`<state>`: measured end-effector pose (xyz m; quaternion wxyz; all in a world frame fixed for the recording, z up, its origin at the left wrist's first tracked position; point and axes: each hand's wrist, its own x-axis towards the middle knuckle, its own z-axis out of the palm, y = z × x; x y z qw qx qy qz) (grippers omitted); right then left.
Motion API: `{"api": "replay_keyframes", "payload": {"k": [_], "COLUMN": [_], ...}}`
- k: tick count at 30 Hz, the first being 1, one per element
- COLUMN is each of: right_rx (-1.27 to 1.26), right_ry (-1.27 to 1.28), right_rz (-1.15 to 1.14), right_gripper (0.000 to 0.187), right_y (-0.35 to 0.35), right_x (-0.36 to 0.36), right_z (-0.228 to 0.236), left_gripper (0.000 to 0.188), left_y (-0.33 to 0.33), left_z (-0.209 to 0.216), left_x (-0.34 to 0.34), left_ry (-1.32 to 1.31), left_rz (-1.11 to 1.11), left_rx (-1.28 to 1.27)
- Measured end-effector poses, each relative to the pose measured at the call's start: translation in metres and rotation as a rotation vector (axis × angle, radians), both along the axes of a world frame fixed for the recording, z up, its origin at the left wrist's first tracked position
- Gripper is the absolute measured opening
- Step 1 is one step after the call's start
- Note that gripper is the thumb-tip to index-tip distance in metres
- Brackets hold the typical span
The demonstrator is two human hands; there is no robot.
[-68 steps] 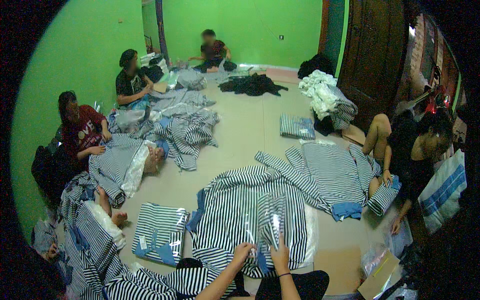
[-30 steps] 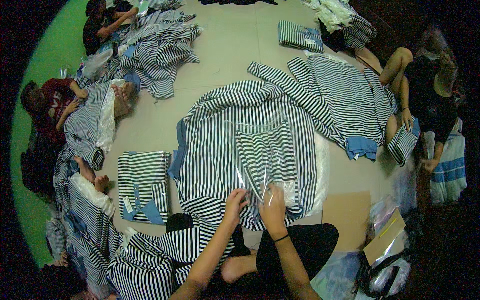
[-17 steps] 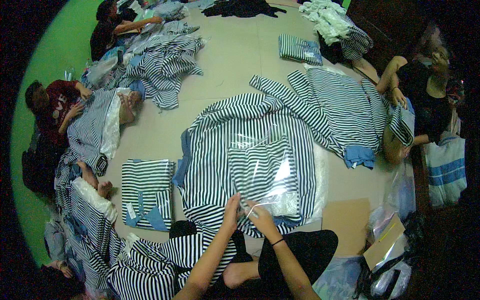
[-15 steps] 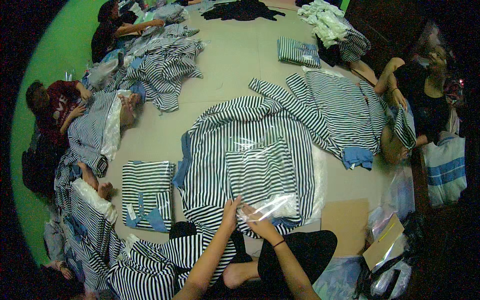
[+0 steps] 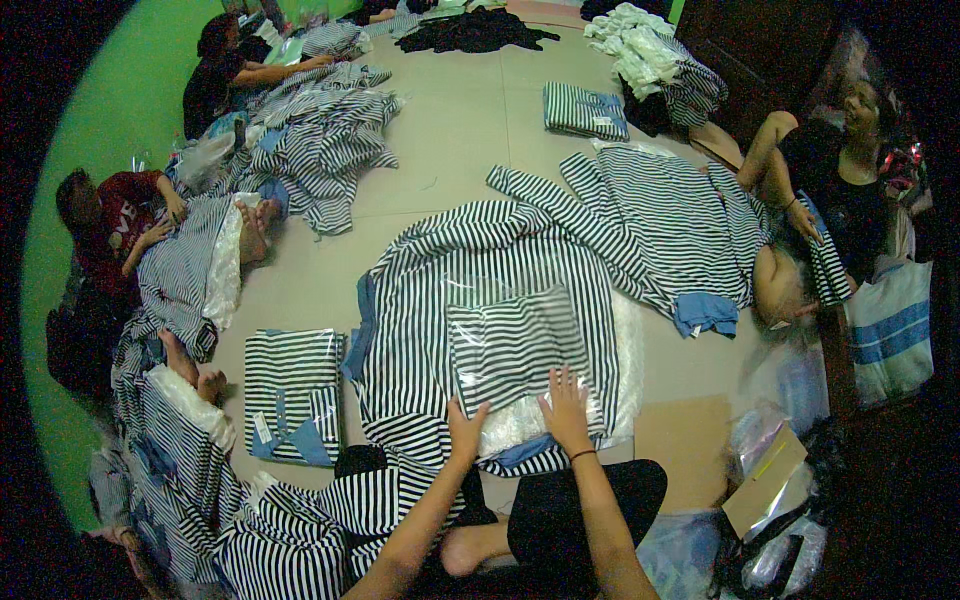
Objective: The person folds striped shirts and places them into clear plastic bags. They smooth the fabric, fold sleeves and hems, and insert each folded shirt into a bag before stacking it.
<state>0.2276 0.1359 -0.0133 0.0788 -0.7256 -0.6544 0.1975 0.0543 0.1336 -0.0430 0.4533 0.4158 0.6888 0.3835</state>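
Note:
In front of me a folded black-and-white striped shirt in a clear plastic bag [image 5: 515, 335] lies on top of a spread striped shirt [image 5: 420, 290] with blue collar parts. My right hand [image 5: 567, 412] rests flat with fingers spread on the bag's near right part. Beside the bag's near left corner is my left hand [image 5: 465, 430], thumb apart from the fingers and nothing seen in it. White padding or lining [image 5: 510, 425] shows at the near end, between my hands. Left of the spread shirt lies another folded, bagged striped shirt [image 5: 292, 385] with blue trim and a tag.
Striped garments [image 5: 320, 150] are heaped along the left, where people sit. Another spread shirt [image 5: 680, 230] lies at right, near a seated person [image 5: 850, 170]. A bagged shirt [image 5: 585, 110] is farther back. Cardboard [image 5: 680, 450] and plastic bags [image 5: 790, 550] lie at lower right.
My hands have moved apart from their spot together at the bag's near edge. The right hand has spread flat on the bag, and the bag's near end lies flatter.

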Motion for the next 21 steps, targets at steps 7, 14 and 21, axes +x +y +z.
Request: {"api": "replay_keyframes", "payload": {"k": [7,14,21], "right_rx": [0.369,0.296,0.098], "right_ry": [0.238,1.004,0.706], "right_rz": [-0.496,-0.548,-0.500], "right_gripper": [0.036,0.029,0.032], "right_y": [0.004,0.004,-0.007], "right_x": [0.065,0.072,0.061], "right_z": [-0.029,-0.054,-0.054], "left_gripper": [0.048,0.038,0.038], "left_y": [0.021,0.079,0.099], "left_z": [0.002,-0.003,-0.006], "left_x": [-0.013,-0.015,-0.053], "left_ry": [-0.112,0.023,0.128], "left_rz": [0.065,0.048,-0.068], "left_rx": [-0.017,-0.058,0.068]}}
